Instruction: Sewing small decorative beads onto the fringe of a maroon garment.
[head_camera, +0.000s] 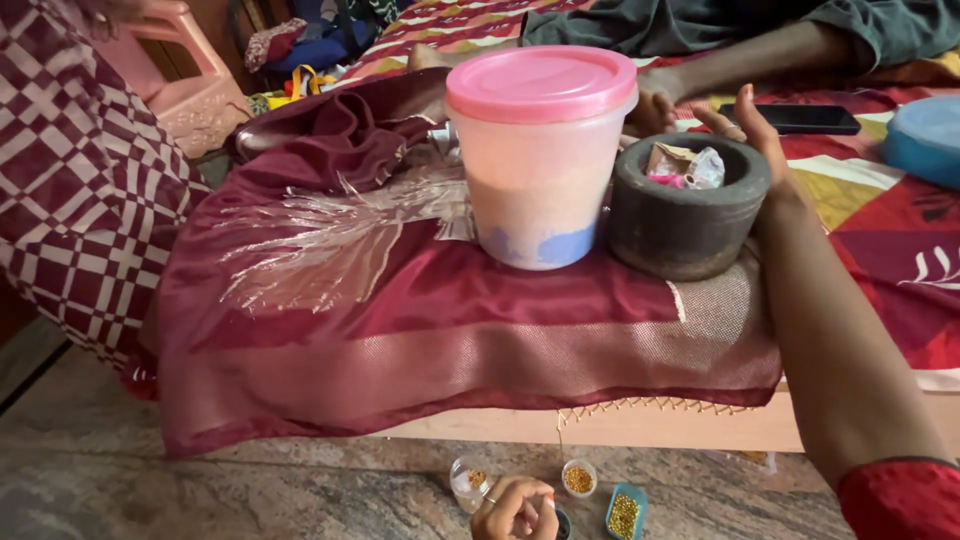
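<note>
My right hand (752, 125) reaches over the bed edge and rests against the far right rim of a dark stone mortar (686, 225). Its fingers are stretched out and the thumb is hidden. The mortar holds crumpled paper and plastic wrappers (685, 165). Beside it on the left stands a translucent tub (538, 190) with a pink lid (541, 82). Both sit on a maroon cloth with gold border (400, 320). My left hand (515, 510) is low over the floor with fingers pinched together, above small containers of golden beads (578, 479). Whether it pinches anything is hidden.
Another person lies on the bed behind, with a forearm (760, 55) and hand (655, 108) near the mortar. A black phone (800, 118) and a blue lid (925, 135) lie on the patterned bedsheet. A checked cloth (80, 190) hangs left, by a pink plastic stool (195, 85).
</note>
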